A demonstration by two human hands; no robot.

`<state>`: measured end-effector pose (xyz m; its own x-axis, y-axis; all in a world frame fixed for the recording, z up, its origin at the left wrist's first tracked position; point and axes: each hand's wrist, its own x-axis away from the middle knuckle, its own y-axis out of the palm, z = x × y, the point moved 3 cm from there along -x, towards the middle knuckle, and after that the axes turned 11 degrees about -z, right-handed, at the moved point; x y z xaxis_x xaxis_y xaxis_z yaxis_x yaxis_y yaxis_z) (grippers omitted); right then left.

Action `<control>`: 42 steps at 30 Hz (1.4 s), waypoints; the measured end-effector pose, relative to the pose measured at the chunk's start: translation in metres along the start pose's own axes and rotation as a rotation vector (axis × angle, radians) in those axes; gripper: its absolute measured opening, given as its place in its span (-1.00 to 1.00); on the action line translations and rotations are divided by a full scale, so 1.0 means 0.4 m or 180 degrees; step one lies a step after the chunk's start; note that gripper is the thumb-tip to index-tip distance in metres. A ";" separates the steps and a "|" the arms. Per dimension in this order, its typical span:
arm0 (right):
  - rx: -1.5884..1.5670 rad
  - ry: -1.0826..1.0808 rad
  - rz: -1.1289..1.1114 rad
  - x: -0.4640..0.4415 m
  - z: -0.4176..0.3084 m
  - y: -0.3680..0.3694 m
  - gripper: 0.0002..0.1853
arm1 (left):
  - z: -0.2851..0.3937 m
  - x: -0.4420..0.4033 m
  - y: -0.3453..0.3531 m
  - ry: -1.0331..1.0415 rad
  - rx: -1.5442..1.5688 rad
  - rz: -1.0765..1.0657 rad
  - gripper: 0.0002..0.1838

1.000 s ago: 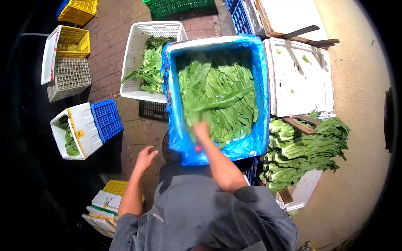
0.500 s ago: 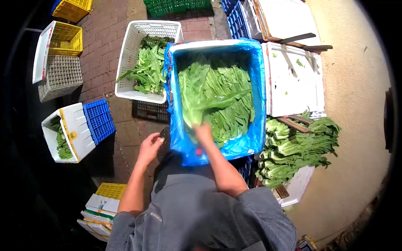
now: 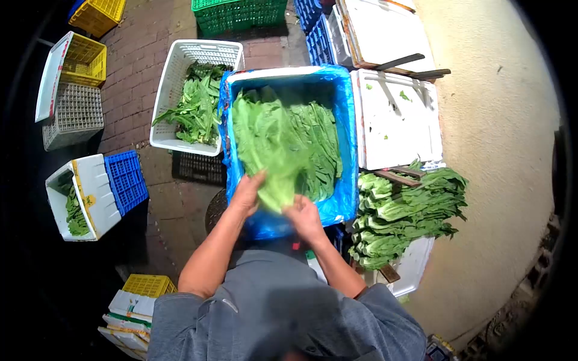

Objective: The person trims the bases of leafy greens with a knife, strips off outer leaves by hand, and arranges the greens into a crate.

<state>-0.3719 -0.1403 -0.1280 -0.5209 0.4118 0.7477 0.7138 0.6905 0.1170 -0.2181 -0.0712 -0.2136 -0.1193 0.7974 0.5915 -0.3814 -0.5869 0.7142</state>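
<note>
A head of long-leaf lettuce (image 3: 268,144), slightly blurred, is held over the blue-lined box (image 3: 351,144) with its pale base toward me. My left hand (image 3: 248,191) is closed on its left side near the base. My right hand (image 3: 303,216) grips the base from the right, fingers bent around it. Beneath and to the right, more lettuce heads (image 3: 319,144) lie packed in the box with their leaves pointing away. The lower ends of those on the left are hidden by the held head.
A white basket (image 3: 158,123) with loose leaves stands left of the box. On the right, a pile of lettuce (image 3: 409,210) rests by a white foam lid (image 3: 400,120) with wooden strips. A green crate (image 3: 241,17) is ahead; a blue crate (image 3: 126,180) sits left.
My left hand has moved from outside the box onto the lettuce head. My right hand still holds its base, and the head now lies closer to me with its leaves gathered.
</note>
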 end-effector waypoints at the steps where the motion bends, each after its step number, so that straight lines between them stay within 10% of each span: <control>1: 0.0613 -0.0326 0.0017 0.021 -0.010 -0.002 -0.67 | 0.017 0.011 0.026 -0.0103 0.0276 -0.0024 -0.48; 7: 0.1910 -0.1269 0.0118 0.081 -0.085 0.058 -0.38 | 0.109 0.085 0.059 0.0500 0.0938 -0.0537 -0.48; 18: 0.2555 -0.2632 -0.0797 -0.005 -0.294 0.255 -0.55 | 0.377 0.222 -0.051 0.1724 0.1861 0.0110 -0.40; 27: 0.2997 -0.2358 -0.1107 -0.060 -0.304 0.455 -0.17 | 0.379 0.239 -0.126 0.1502 0.2268 0.0512 -0.38; 42: 0.3509 -0.2293 -0.1211 -0.106 -0.294 0.525 -0.21 | 0.398 0.248 -0.204 0.1337 0.2276 0.0830 -0.41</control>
<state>-0.1447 -0.0826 -0.0582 -0.9668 0.0736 0.2448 -0.0890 0.8008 -0.5923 -0.0529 0.0332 -0.1536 -0.5050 0.5283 0.6826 0.3559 -0.5929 0.7223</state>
